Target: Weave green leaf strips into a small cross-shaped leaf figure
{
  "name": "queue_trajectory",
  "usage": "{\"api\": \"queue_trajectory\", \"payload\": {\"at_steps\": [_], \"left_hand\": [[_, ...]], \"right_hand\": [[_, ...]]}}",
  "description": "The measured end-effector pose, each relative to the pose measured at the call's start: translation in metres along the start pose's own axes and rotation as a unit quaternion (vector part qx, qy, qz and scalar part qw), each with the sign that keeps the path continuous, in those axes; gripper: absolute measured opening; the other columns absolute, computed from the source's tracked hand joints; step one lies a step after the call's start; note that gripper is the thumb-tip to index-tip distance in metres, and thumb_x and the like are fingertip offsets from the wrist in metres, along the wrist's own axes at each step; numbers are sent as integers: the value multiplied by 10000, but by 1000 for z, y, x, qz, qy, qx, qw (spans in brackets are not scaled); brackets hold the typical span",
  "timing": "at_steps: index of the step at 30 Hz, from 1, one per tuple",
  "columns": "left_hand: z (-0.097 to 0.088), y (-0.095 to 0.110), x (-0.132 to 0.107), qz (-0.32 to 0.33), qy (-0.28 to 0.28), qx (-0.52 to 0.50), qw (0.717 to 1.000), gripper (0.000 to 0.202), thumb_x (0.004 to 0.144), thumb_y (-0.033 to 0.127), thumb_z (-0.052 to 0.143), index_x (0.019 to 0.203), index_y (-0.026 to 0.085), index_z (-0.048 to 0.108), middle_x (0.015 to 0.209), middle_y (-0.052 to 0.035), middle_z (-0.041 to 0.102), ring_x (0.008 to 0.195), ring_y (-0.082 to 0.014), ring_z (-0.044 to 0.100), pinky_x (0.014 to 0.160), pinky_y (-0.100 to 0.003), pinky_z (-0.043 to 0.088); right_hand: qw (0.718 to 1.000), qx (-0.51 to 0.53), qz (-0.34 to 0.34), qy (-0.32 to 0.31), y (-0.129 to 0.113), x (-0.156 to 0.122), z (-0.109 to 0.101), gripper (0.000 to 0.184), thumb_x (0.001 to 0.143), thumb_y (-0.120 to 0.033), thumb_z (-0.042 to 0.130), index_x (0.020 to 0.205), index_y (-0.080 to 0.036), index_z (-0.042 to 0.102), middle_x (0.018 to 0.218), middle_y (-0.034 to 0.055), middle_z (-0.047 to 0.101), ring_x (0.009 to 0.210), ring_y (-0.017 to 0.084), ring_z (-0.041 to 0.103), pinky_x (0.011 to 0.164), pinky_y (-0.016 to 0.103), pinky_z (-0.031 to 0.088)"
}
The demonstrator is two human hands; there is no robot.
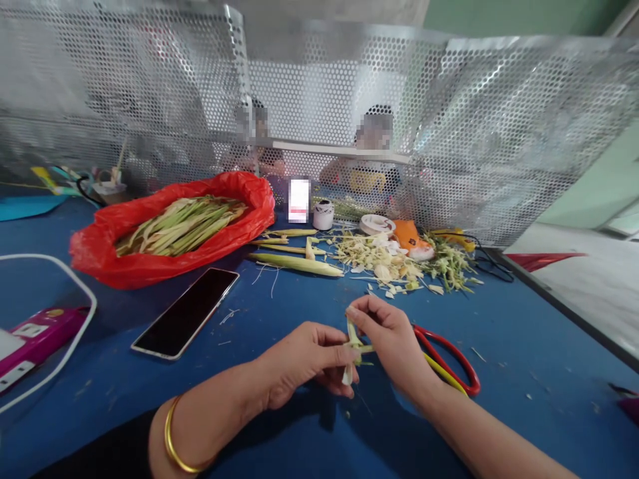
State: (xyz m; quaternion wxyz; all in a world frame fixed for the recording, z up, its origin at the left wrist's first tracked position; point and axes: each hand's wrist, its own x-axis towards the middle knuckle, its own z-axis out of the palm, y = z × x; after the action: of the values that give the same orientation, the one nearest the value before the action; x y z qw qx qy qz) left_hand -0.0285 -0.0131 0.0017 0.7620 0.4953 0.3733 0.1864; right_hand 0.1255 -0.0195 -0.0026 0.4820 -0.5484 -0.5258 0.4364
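My left hand (302,362) and my right hand (392,342) meet above the blue table (299,439), both pinched on a small folded piece of pale green leaf strip (353,346). The strip pieces cross between my fingertips, with one end hanging down. Red-handled scissors (449,362) lie on the table just right of my right hand, partly hidden behind it. A gold bangle sits on my left wrist.
A red plastic bag (124,263) of green leaf strips sits at the back left. A black phone (187,313) lies before it. Leaf stalks (294,263), a heap of trimmings (394,259), tape rolls (323,214) and a perforated metal screen (319,120) stand behind; people sit beyond it.
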Motion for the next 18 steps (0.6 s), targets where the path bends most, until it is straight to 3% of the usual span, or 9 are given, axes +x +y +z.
{"api": "queue_trajectory", "payload": {"at_steps": [4,10,18], "left_hand": [[2,-4,1,-1,48,2,999,305,667,427,730,637,143,623,594,-23,642,505,-118,582,597,-277,506],[-4,-1,5,76,156,10,985,311,720,445,663,685,137,652,605,-31,660,509,-107,597,547,-217,421],[-5,-1,9,71,136,41,987,296,676,423,663,712,130,657,545,-32,650,451,-115,571,491,-217,380]], "right_hand": [[999,-26,-25,-25,4,1,-2,230,796,-398,621,702,-191,580,589,-35,499,558,121,455,513,237,374],[995,-61,-53,-53,4,6,-6,250,839,-415,582,728,-191,578,622,-22,511,574,136,480,542,261,397],[992,-87,-52,-69,5,0,-2,194,846,-313,542,693,-196,521,600,-33,506,567,133,488,545,255,393]]}}
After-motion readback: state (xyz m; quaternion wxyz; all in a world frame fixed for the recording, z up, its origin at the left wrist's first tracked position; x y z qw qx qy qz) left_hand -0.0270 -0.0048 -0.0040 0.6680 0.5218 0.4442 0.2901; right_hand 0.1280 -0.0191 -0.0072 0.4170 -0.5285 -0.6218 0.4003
